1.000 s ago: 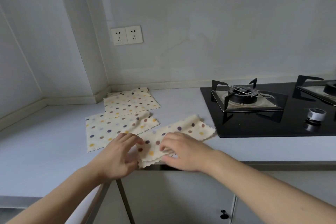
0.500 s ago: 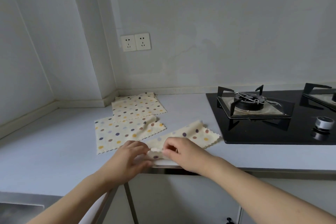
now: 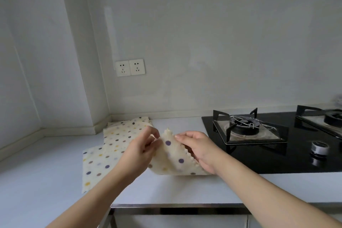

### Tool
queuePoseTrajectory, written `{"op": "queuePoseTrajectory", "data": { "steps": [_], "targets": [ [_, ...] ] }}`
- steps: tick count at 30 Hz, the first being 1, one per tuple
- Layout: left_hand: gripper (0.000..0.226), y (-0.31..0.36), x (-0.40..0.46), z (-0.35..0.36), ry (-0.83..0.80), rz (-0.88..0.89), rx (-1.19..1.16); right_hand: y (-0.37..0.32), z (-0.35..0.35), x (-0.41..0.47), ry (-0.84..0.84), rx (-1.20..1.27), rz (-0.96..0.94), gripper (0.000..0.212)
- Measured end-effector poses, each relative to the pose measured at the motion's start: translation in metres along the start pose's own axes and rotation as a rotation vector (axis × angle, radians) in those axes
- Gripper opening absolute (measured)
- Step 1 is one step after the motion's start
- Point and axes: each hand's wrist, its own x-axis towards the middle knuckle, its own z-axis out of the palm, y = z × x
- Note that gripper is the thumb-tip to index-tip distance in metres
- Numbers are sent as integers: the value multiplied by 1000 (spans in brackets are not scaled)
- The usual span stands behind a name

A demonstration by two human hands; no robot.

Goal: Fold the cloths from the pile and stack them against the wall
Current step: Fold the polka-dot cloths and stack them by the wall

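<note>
A cream cloth with coloured dots (image 3: pixel 171 157) is lifted off the grey counter (image 3: pixel 46 168) at its near edge, curving up and away from me. My left hand (image 3: pixel 140 150) pinches its left upper corner and my right hand (image 3: pixel 199 149) pinches its right scalloped edge. A second dotted cloth (image 3: pixel 98 163) lies flat to the left, partly hidden by my left arm. Folded dotted cloths (image 3: pixel 124 129) lie at the back by the wall corner.
A black gas hob (image 3: pixel 268 146) with burner grates (image 3: pixel 244 126) and a round knob (image 3: pixel 319 148) fills the counter's right side, close to my right hand. Two wall sockets (image 3: pixel 130 67) sit above the folded cloths. The counter's front edge (image 3: pixel 175 205) runs below my arms.
Both hands took hold of the cloth's near edge at the counter front and raised it up and back. The view tilted up, so more wall shows.
</note>
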Motion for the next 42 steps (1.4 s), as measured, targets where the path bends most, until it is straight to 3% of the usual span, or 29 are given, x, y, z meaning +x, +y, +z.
{"op": "queuePoseTrajectory", "data": {
  "steps": [4, 11, 18, 24, 29, 33, 39, 42],
  "targets": [
    [12, 3, 7, 3, 18, 45, 77, -6, -13, 7, -7, 172, 22, 22],
    [21, 2, 13, 2, 38, 69, 186, -15, -19, 2, -134, 113, 12, 5],
    [21, 10, 13, 0, 17, 82, 149, -18, -25, -1, -222, 100, -54, 25],
    [26, 14, 15, -5, 26, 122, 203, -19, -24, -2, -147, -7, -134, 5],
    [24, 18, 16, -9, 3, 122, 216, -25, -22, -6, -168, 113, -75, 4],
    [20, 21, 17, -11, -23, 145, 244, -28, -19, -6, -154, 45, -75, 6],
    [25, 29, 23, -17, -162, 105, 278, -31, -16, -1, 16, 128, -80, 15],
    [11, 37, 25, -19, -239, 10, 138, -30, -15, -1, 55, 112, -128, 11]
  ]
}}
